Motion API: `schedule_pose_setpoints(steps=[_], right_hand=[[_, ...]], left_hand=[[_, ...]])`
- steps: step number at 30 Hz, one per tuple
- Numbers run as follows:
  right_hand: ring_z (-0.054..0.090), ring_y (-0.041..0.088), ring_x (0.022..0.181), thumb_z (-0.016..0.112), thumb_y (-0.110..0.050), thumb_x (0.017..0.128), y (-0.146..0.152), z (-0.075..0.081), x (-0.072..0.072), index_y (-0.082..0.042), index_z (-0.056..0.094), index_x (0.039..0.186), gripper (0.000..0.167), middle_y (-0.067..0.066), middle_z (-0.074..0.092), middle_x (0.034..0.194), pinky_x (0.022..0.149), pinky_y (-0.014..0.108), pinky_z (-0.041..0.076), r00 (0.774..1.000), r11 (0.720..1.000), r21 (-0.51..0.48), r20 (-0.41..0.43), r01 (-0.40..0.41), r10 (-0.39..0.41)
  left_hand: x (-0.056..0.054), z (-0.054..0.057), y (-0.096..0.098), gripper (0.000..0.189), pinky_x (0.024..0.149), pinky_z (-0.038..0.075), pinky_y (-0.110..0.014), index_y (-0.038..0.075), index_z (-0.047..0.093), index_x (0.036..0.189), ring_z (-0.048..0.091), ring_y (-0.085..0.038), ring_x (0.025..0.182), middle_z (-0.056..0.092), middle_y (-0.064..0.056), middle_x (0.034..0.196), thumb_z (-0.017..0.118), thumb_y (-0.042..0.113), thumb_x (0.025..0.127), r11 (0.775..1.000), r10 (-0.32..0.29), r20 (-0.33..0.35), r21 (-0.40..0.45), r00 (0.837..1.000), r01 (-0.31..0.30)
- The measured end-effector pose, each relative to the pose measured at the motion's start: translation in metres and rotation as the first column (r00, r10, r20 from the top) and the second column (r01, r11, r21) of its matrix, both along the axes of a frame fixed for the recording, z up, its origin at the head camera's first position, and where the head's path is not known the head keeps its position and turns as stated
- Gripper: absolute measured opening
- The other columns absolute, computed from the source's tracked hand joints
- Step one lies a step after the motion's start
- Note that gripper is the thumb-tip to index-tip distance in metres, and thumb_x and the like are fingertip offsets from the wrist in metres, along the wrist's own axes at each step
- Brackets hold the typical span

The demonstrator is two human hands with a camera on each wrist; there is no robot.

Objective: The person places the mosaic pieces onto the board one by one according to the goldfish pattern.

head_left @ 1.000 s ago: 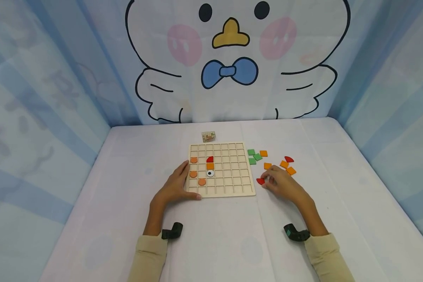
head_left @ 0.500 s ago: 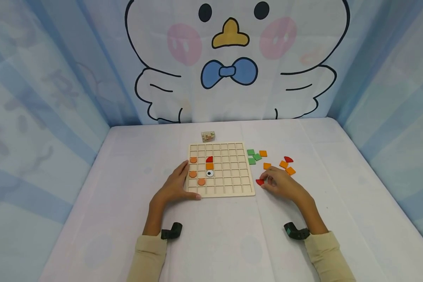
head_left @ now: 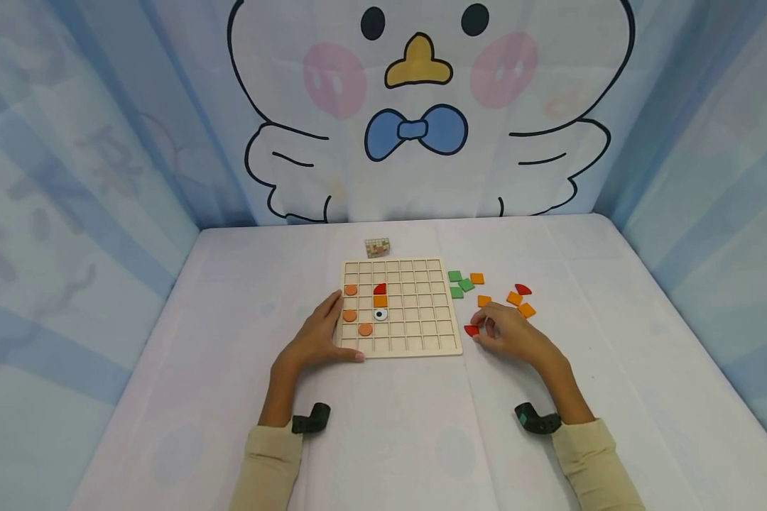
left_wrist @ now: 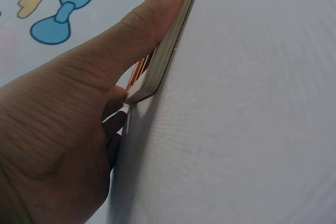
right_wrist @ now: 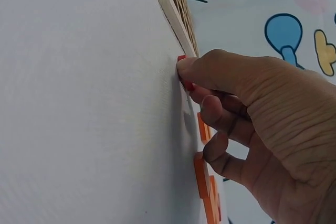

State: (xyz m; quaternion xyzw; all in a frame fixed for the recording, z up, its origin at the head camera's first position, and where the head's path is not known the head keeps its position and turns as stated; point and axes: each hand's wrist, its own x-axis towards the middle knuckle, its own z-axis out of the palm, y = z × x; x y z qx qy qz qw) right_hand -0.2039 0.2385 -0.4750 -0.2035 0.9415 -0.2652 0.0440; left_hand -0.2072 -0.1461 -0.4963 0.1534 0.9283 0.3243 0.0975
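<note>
My left hand lies around the near left corner of a wooden grid board, its straight thumb along the front edge and the other fingers along the left side. Beside the board's right edge, my right hand pinches a red quarter-round tile between thumb and fingertips; in the right wrist view the tile is partly covered by the thumb. Set in the grid are another red tile, an orange square, an eye disc and several orange discs.
Green squares lie just right of the board. Several orange squares and a red quarter-round tile are scattered beyond my right hand. A small card-like piece with a grid pattern sits behind the board. Patterned cloth hangs at the back.
Almost nothing differs. Both hands keep their places, and the red tile stays pinched in the right fingertips beside the board.
</note>
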Motion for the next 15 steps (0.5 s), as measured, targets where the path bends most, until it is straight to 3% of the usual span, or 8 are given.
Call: schedule_pose_setpoints(steps=[15], right_hand=[[0.052,0.012,0.074,0.076,-0.016,0.084,-0.014,0.011,-0.003,-0.009,0.069,0.1,0.019,0.001,0.06,0.089,0.06,0.018,0.045,0.997,0.999,0.011,-0.066,-0.049,0.05]], left_hand=[[0.002,0.004,0.0,0.128,0.121,0.022,-0.05,0.005,0.01,0.157,0.011,-0.031,0.152,0.007,-0.011,0.165,0.086,0.053,0.066,1.0,-0.006,0.014,0.002,1.0,0.006]])
